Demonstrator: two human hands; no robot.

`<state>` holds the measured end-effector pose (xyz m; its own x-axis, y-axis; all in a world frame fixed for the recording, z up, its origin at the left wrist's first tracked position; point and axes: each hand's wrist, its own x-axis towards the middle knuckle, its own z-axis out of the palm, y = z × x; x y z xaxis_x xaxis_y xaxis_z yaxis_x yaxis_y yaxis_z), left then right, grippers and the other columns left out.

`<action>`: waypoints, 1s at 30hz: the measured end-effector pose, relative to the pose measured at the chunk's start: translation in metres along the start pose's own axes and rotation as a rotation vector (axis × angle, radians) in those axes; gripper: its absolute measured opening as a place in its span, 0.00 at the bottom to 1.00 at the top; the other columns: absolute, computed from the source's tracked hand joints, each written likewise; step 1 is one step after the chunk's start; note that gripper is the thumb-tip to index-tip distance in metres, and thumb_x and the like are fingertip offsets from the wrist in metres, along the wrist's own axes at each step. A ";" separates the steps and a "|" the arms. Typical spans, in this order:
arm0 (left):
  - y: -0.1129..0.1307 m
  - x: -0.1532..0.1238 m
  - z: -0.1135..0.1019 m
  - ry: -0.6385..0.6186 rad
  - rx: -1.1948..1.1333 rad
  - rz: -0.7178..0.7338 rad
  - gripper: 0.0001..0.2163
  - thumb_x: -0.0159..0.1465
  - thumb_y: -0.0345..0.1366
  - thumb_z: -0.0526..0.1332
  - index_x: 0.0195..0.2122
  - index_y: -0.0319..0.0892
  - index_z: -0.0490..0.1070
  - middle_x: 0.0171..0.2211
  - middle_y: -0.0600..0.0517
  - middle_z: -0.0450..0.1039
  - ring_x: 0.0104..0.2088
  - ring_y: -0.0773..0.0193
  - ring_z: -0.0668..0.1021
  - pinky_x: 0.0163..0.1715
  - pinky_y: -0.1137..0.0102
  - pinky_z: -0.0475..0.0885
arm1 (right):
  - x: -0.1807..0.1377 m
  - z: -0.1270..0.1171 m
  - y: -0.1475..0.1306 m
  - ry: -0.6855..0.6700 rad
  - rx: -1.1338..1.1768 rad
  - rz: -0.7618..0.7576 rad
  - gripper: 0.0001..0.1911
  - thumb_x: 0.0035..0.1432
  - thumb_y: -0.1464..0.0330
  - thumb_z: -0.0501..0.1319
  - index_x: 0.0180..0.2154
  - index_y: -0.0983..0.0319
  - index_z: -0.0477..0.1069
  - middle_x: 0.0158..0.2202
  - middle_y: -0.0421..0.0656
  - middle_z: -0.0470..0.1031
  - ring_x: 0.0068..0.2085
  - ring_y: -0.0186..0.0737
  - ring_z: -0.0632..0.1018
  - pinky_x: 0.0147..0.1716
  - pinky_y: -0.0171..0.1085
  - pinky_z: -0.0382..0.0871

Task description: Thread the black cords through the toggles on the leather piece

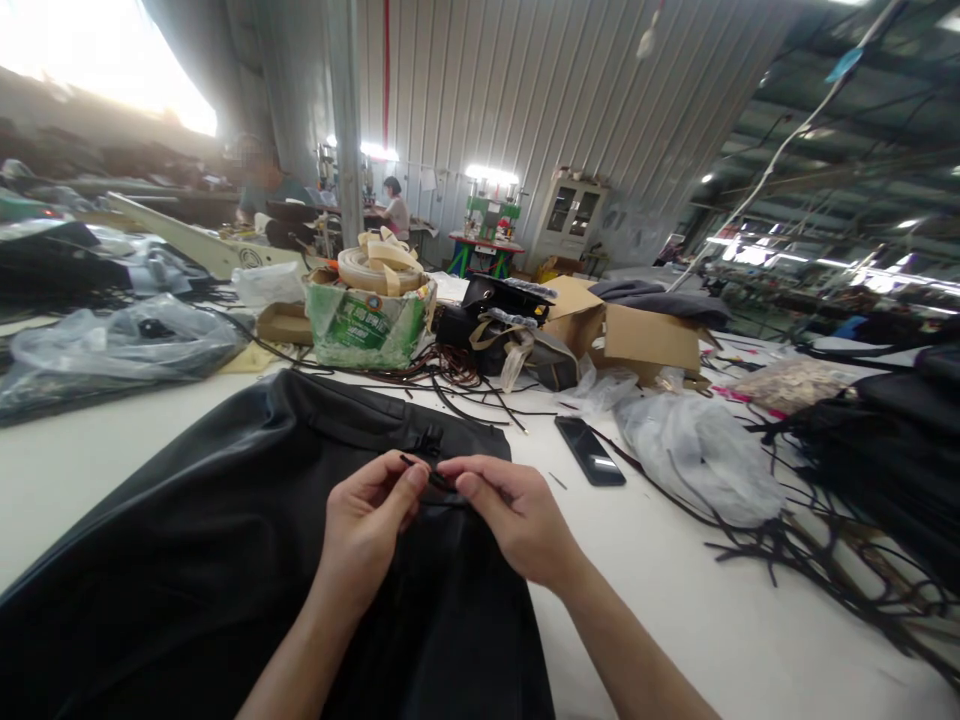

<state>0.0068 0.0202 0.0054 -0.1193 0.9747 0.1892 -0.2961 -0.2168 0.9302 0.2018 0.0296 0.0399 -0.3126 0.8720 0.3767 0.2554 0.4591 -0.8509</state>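
Black leather-like material [225, 540] lies spread over the white table below both hands. Above it my left hand [371, 520] pinches one part of a thin black cord [439, 481] between thumb and forefinger. My right hand [517, 510] is closed on the same cord, a short way to the right, with thumb and forefinger together. The cord dips between the two pinches, and its ends are partly hidden by the fingers. Just beyond the fingertips, a small black fitting [429, 438] sits on the material; its kind is too small to make out.
A phone [590, 452] lies right of the material. Behind stand a green tub [367, 330] holding rolled strips, black bags [495, 320] and a cardboard box [649, 340]. Plastic bags [697, 450] and loose black cords [817, 560] lie to the right. Two people sit farther back.
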 end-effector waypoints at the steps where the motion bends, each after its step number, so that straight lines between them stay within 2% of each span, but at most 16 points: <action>1: 0.000 0.001 0.000 0.025 -0.074 -0.038 0.15 0.65 0.49 0.78 0.37 0.41 0.83 0.28 0.53 0.74 0.25 0.71 0.69 0.22 0.78 0.62 | 0.002 -0.004 0.000 -0.016 0.082 0.042 0.16 0.77 0.56 0.63 0.55 0.56 0.84 0.47 0.45 0.89 0.50 0.45 0.87 0.55 0.45 0.82; 4: 0.002 0.003 0.000 0.049 -0.236 -0.111 0.17 0.62 0.48 0.80 0.38 0.41 0.83 0.27 0.54 0.71 0.26 0.71 0.69 0.22 0.79 0.62 | 0.006 -0.010 0.003 -0.045 0.294 0.132 0.21 0.77 0.52 0.62 0.57 0.58 0.82 0.46 0.46 0.88 0.44 0.42 0.88 0.50 0.43 0.83; 8: 0.003 0.004 0.000 0.021 -0.242 -0.122 0.18 0.62 0.49 0.80 0.40 0.39 0.83 0.26 0.55 0.70 0.25 0.71 0.68 0.22 0.79 0.63 | 0.006 -0.007 0.004 -0.116 0.382 0.205 0.24 0.75 0.49 0.64 0.58 0.59 0.81 0.47 0.47 0.88 0.36 0.40 0.87 0.44 0.42 0.84; 12: 0.000 0.003 0.001 -0.038 -0.096 -0.075 0.16 0.66 0.49 0.77 0.40 0.40 0.84 0.30 0.51 0.77 0.25 0.72 0.68 0.22 0.78 0.61 | 0.005 0.003 0.001 -0.094 0.213 0.157 0.24 0.74 0.51 0.66 0.62 0.56 0.81 0.46 0.44 0.88 0.40 0.42 0.88 0.47 0.43 0.84; 16: 0.001 0.000 0.003 -0.110 0.043 0.028 0.14 0.69 0.45 0.75 0.32 0.40 0.82 0.30 0.52 0.76 0.27 0.69 0.69 0.25 0.75 0.62 | 0.005 0.010 -0.004 0.016 -0.040 -0.013 0.14 0.72 0.59 0.70 0.54 0.55 0.86 0.48 0.44 0.89 0.47 0.46 0.88 0.50 0.42 0.83; 18: 0.002 -0.002 0.003 -0.084 0.071 0.057 0.13 0.69 0.44 0.74 0.32 0.41 0.82 0.29 0.52 0.75 0.27 0.68 0.69 0.25 0.74 0.62 | 0.004 0.012 -0.007 0.026 -0.117 -0.076 0.11 0.74 0.62 0.68 0.52 0.55 0.87 0.48 0.44 0.89 0.46 0.45 0.88 0.49 0.42 0.82; 22: 0.001 -0.003 0.001 0.002 0.049 0.073 0.11 0.69 0.45 0.74 0.36 0.42 0.84 0.27 0.53 0.72 0.25 0.69 0.66 0.23 0.74 0.59 | 0.002 0.014 -0.011 0.022 -0.179 -0.112 0.11 0.75 0.64 0.66 0.52 0.54 0.87 0.41 0.43 0.89 0.38 0.42 0.86 0.42 0.41 0.79; 27: -0.006 0.002 0.000 0.152 -0.113 0.028 0.13 0.66 0.46 0.77 0.39 0.41 0.83 0.30 0.54 0.71 0.25 0.72 0.65 0.23 0.76 0.59 | -0.001 0.018 -0.008 0.056 -0.066 -0.034 0.07 0.68 0.66 0.74 0.46 0.54 0.89 0.40 0.41 0.89 0.39 0.41 0.86 0.42 0.40 0.78; 30: -0.008 0.004 0.000 0.181 -0.183 -0.006 0.14 0.65 0.46 0.78 0.38 0.40 0.83 0.32 0.53 0.72 0.25 0.73 0.66 0.23 0.77 0.59 | 0.000 0.017 -0.005 0.073 -0.068 0.010 0.08 0.63 0.67 0.77 0.45 0.53 0.89 0.39 0.40 0.88 0.40 0.42 0.86 0.43 0.41 0.76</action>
<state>0.0085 0.0257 -0.0012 -0.2802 0.9537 0.1089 -0.4620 -0.2335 0.8556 0.1852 0.0241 0.0379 -0.2431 0.8853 0.3964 0.3200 0.4590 -0.8288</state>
